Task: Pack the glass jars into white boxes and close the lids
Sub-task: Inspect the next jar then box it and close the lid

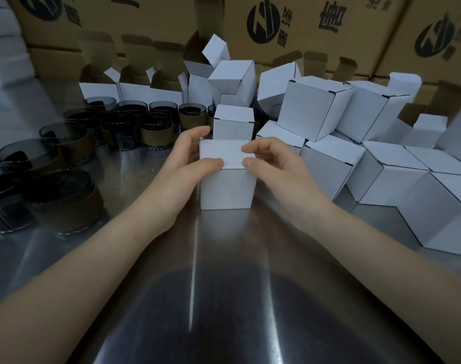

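While the white box [226, 190] stands upright on the counter [224, 271] at frame centre with its lid flat, both hands clamp its top. Left hand [187, 161] sits at its 9 o'clock, right hand [274, 164] at 3, thumbs on the front lid edge, fingers curled over. Glass jars [66, 200] cluster at 9–10 o'clock. Closed boxes [313, 106] are piled at 2–3. Open boxes [134, 91] line up at 11.

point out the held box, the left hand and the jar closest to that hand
held box [226, 191], head view, front wall
left hand [183, 165], head view, back of hand
jar closest to that hand [156, 134], head view, tan band
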Demonstrator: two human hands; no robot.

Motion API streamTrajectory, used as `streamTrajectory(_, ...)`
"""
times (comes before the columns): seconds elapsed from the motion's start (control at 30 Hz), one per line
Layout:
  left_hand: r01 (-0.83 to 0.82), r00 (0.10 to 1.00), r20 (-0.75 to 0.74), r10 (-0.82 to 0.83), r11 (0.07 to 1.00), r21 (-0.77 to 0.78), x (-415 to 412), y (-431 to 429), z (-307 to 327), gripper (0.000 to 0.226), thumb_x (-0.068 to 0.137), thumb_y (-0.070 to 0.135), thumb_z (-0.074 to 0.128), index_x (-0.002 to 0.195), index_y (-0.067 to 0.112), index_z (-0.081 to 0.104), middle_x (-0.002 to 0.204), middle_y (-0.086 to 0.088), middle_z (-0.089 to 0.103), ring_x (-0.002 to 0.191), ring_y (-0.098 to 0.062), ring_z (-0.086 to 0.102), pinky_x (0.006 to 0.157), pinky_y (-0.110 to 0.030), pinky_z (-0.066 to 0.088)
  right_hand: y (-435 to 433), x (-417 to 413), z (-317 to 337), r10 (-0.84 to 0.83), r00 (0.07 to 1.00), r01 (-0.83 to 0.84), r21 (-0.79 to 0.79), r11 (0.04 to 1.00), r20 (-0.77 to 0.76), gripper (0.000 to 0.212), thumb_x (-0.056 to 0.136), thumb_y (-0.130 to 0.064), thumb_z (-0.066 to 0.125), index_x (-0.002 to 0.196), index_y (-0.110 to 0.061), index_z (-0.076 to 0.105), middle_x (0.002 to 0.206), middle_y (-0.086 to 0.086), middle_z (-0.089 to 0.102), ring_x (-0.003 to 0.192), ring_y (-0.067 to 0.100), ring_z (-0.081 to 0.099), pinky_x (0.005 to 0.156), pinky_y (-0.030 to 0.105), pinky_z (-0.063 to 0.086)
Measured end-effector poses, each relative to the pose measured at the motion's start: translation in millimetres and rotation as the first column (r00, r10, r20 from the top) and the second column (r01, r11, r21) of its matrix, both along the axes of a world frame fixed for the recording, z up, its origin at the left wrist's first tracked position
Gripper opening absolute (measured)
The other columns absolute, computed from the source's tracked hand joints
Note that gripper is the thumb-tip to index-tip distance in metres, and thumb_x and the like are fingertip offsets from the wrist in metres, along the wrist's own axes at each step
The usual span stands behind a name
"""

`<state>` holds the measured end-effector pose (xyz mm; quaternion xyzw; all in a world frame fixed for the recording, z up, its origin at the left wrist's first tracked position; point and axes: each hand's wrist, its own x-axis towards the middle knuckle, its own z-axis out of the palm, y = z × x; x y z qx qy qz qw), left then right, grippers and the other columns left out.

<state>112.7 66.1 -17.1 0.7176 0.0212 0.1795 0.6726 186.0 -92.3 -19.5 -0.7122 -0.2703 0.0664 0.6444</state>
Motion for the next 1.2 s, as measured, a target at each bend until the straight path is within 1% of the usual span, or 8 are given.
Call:
streamTrajectory(0.17,-0.002,1.000,-0.014,0.002,1.000,-0.017,3,0,1,0.054,0.092,0.009,0.058,0.136,0.034,0.041,0.120,0.017,0.053,0.107,0.000,0.056,0.078,-0.010,0.051,1,2,4,-0.006,0.997,0.007,0.014,1.000,-0.082,0.019,0.069,-0.029,0.068,0.088,-0.032,0.070,0.104,-0.013,0.066,0.109,0.009,0.061,0.101,0.038,0.050)
streamTrajectory(0.33,0.003,1.000,0.022,-0.003,1.000,0.011,2,1,-1,0.054,0.093,0.010,0.057,0.135,0.039,0.040,0.119,0.011,0.055,0.098,0.000,0.063,0.074,-0.011,0.051,2,-1,3,-0.024,0.997,0.027,0.047,0.999,-0.075,0.017,0.078,-0.021,0.072,0.092,-0.030,0.070,0.111,-0.007,0.066,0.112,0.014,0.061,0.104,0.044,0.048)
streamTrajectory(0.5,-0.030,0.997,0.079,0.024,0.997,0.077,-2,-3,-1,0.041,0.097,0.015,0.054,0.133,0.033,0.044,0.117,0.020,0.052,0.092,0.017,0.058,0.071,-0.005,0.047,4,-4,-1,-0.124,0.990,0.122,0.039,0.992,0.063,0.009,0.090,-0.023,0.070,0.092,-0.032,0.070,0.092,-0.010,0.064,0.092,0.017,0.062,0.093,0.050,0.053)
streamTrajectory(0.6,-0.115,0.991,0.079,0.104,0.982,0.152,-3,-3,-4,0.041,0.098,0.020,0.054,0.137,0.027,0.044,0.123,0.013,0.050,0.100,0.013,0.055,0.073,-0.004,0.046,4,-7,-2,-0.134,0.983,0.133,0.017,0.991,0.124,0.013,0.094,-0.027,0.064,0.098,-0.038,0.068,0.085,-0.003,0.060,0.085,0.022,0.060,0.083,0.052,0.054)
streamTrajectory(0.73,-0.326,0.944,0.051,0.327,0.896,0.301,-1,2,-7,0.038,0.094,0.039,0.058,0.129,0.035,0.044,0.127,0.000,0.048,0.101,-0.002,0.052,0.075,-0.015,0.044,2,-7,-5,-0.067,0.988,0.075,-0.056,0.996,0.142,0.028,0.097,-0.023,0.060,0.120,-0.039,0.060,0.102,0.011,0.064,0.094,0.036,0.062,0.086,0.052,0.053)
streamTrajectory(0.93,-0.455,0.885,-0.008,0.466,0.868,0.199,-1,8,-9,0.041,0.086,0.053,0.063,0.106,0.020,0.051,0.091,0.002,0.058,0.088,-0.023,0.062,0.080,-0.053,0.055,3,-6,-9,-0.023,0.995,0.029,-0.062,0.998,0.099,0.040,0.095,-0.007,0.057,0.126,-0.031,0.053,0.107,-0.004,0.067,0.082,0.019,0.070,0.075,0.029,0.057)
streamTrajectory(1.07,-0.415,0.907,-0.002,0.420,0.898,0.147,-2,11,-10,0.030,0.087,0.053,0.064,0.093,0.024,0.062,0.097,-0.001,0.067,0.096,-0.023,0.065,0.084,-0.055,0.054,4,-6,-11,-0.024,0.994,0.031,-0.067,0.997,0.102,0.040,0.093,-0.001,0.054,0.113,-0.036,0.056,0.110,-0.010,0.066,0.094,0.017,0.069,0.088,0.033,0.055)
streamTrajectory(1.2,-0.347,0.936,-0.012,0.352,0.928,0.135,1,13,-12,0.022,0.089,0.040,0.066,0.105,0.024,0.068,0.105,0.004,0.070,0.104,-0.018,0.065,0.094,-0.050,0.052,4,-6,-12,-0.069,0.992,0.078,-0.075,0.994,0.107,0.045,0.089,0.003,0.052,0.112,-0.036,0.057,0.113,-0.008,0.066,0.095,0.019,0.069,0.092,0.040,0.055)
